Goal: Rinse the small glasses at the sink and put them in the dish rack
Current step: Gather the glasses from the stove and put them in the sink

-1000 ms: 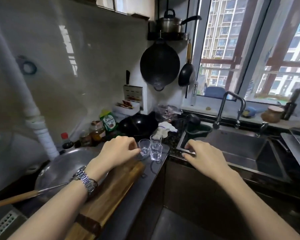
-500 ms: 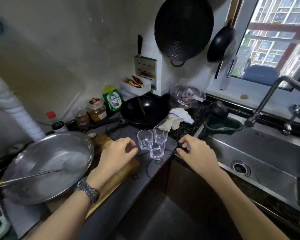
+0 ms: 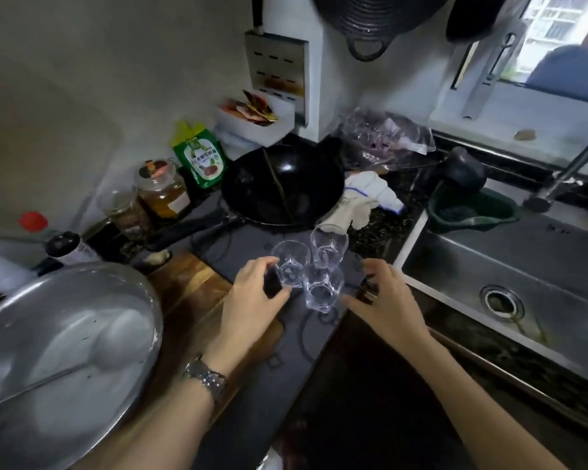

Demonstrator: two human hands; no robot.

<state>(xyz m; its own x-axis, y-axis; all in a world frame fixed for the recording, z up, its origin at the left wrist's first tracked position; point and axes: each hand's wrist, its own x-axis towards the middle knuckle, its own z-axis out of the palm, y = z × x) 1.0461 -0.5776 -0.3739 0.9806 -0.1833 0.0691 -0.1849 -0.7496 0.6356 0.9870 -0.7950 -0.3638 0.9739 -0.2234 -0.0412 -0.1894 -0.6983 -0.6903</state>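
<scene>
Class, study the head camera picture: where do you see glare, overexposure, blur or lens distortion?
Head view: the window at top right is blown out; glare patches sit on the steel lid and black wok; straight edges bow toward the corners; the whole frame is slightly soft.

Three small clear glasses stand upright in a tight cluster on the dark stovetop (image 3: 252,385), just left of the sink (image 3: 510,266). The left glass (image 3: 291,266) sits beside the left hand (image 3: 255,293), whose fingers curl at its side, touching or nearly so. The back glass (image 3: 329,245) stands behind the other two, closest to the black pan (image 3: 282,184). The front glass (image 3: 321,288) is nearest the counter edge, between both hands, the right hand (image 3: 387,300) just beside it with fingers spread. All three look empty, rims up, touching or nearly touching one another.
</scene>
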